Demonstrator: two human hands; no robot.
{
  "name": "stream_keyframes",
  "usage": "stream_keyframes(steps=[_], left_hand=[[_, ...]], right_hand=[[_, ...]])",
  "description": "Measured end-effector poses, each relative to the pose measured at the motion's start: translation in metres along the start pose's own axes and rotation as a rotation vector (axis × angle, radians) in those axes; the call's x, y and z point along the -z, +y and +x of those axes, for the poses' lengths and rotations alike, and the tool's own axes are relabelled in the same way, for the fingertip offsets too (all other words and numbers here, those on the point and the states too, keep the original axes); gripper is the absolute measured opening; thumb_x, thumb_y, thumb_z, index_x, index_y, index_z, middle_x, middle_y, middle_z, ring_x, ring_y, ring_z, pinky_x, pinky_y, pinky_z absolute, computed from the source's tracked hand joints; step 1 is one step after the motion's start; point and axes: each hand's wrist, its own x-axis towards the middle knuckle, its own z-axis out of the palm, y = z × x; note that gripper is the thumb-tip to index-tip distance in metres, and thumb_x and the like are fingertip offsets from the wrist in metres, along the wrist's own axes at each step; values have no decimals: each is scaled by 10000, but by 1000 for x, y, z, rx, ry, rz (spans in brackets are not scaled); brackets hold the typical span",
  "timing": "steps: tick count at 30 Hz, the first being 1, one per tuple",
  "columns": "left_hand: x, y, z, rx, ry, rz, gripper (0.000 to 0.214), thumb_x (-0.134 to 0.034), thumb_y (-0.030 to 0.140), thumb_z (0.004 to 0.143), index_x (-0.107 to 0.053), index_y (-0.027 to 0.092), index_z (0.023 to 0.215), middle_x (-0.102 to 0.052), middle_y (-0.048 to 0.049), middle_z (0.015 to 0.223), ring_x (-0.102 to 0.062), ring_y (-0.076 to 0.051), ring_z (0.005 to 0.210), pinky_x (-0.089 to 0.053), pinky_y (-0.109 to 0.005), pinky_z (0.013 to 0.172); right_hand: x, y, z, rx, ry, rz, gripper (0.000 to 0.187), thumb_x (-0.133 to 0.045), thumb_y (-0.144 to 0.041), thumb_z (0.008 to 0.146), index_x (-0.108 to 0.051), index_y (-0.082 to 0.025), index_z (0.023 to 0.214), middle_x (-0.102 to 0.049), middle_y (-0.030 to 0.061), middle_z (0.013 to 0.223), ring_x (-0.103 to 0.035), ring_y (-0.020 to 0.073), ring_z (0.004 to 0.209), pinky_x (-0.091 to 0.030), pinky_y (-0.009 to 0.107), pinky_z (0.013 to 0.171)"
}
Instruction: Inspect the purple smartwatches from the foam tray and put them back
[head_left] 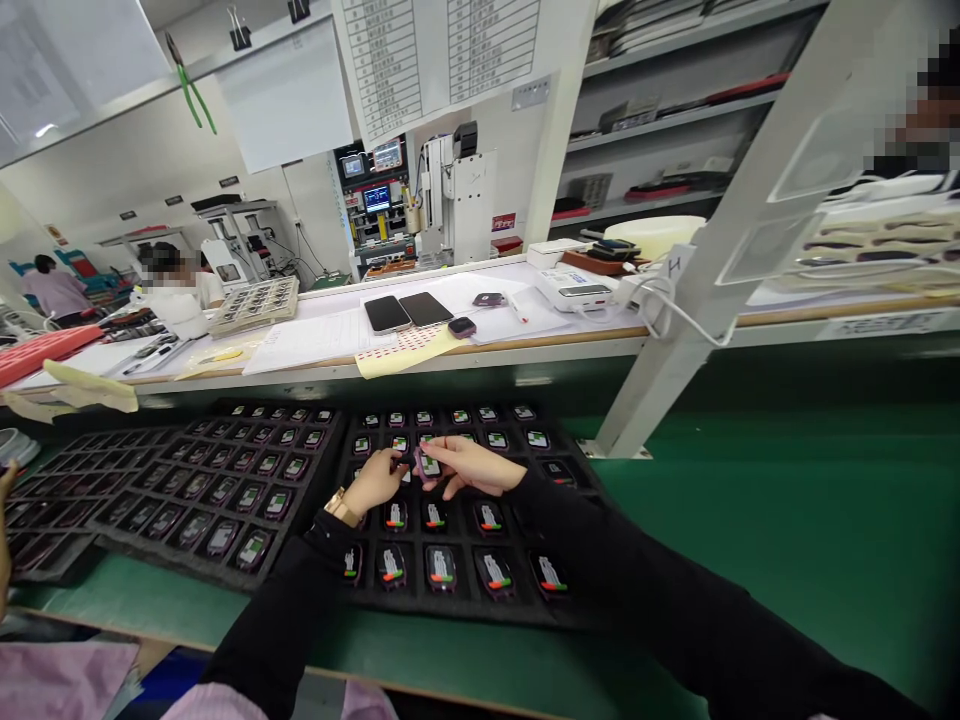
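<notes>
A black tray [457,605] with pockets of several small purple devices with lit screens lies on the green belt in front of me. My right hand [472,466] holds one small purple device [427,464] above the tray's middle rows. My left hand [375,481], with a gold watch at the wrist, touches the same device from the left with its fingertips. Both arms wear black sleeves.
A second black tray [120,520] of similar devices lies to the left. Beyond the green belt [750,520] is a white shelf with two phones [406,311], papers and a white slanted post [720,270]. Other people sit at the far left and far right.
</notes>
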Motion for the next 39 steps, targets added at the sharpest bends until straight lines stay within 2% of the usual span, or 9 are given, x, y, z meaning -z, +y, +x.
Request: stream_keyframes(steps=[6,9,12,14,18,20,25,32,39], left_hand=[[7,-2,-1,-32,-7,-70,282,-671,320,895,-625,138,1106,-654,-76,1068,-643,-219,960,-549,-442,876],[18,16,-8,-82,124,-114,280,-598,271,929,-605,141,1177,-616,-128,1172,-573,-264,1145,-465,-483,1016],[28,45,-19,-179,201,-206,361,-428,291,997,-529,168,1322,-565,-147,1282,-573,-239,1156,-500,-401,971],[32,63,-27,-268,175,-259,420,-532,328,957,-515,220,1363,-560,-110,1330,-587,-230,1144,-524,-369,936],[31,82,-38,-376,123,-327,567,-763,205,780,-593,274,1317,-588,-45,1362,-513,-249,1278,-367,-421,1145],[29,83,-39,-359,145,-377,559,-750,155,773,-610,259,1304,-587,-61,1366,-495,-263,1299,-332,-451,1165],[26,79,-43,-259,154,-596,572,-798,252,736,-628,233,1282,-603,-112,1301,-644,-271,1043,-537,-447,927],[17,81,-56,-236,31,-1010,672,-727,583,775,-616,158,1285,-654,-170,1265,-620,-309,1151,-570,-379,881],[7,80,-62,-235,65,-1177,595,-727,541,802,-636,204,1284,-653,-137,1287,-642,-249,1077,-544,-282,804]], right_hand=[[-2,-11,-15,88,31,-37,243,-439,-249,1088,-611,-135,959,-711,85,902,-614,97,529,-395,87,307],[3,-11,-17,95,78,-61,221,-473,-241,1072,-626,-127,961,-710,81,860,-582,89,485,-370,86,293],[8,-7,-16,105,136,-69,220,-521,-270,1053,-610,-135,903,-698,81,862,-613,111,536,-389,90,303],[11,-4,-16,122,164,-61,200,-551,-295,1037,-607,-144,919,-677,75,877,-630,130,597,-432,101,330],[9,-6,-21,164,126,-11,208,-572,-352,1005,-618,-150,1017,-631,71,916,-622,158,692,-567,185,447],[7,-9,-27,184,53,3,284,-663,-418,936,-636,-146,1016,-629,71,944,-623,169,742,-617,241,537],[7,-15,-42,244,-21,-42,555,-853,-583,700,-688,-122,961,-665,80,924,-639,208,817,-640,279,608],[2,-17,-57,370,155,-125,504,-797,-604,759,-698,-116,839,-661,52,744,-634,162,647,-577,207,508],[-13,-20,-67,408,214,-129,502,-836,-549,719,-639,-149,950,-662,65,894,-660,213,810,-623,263,569]])
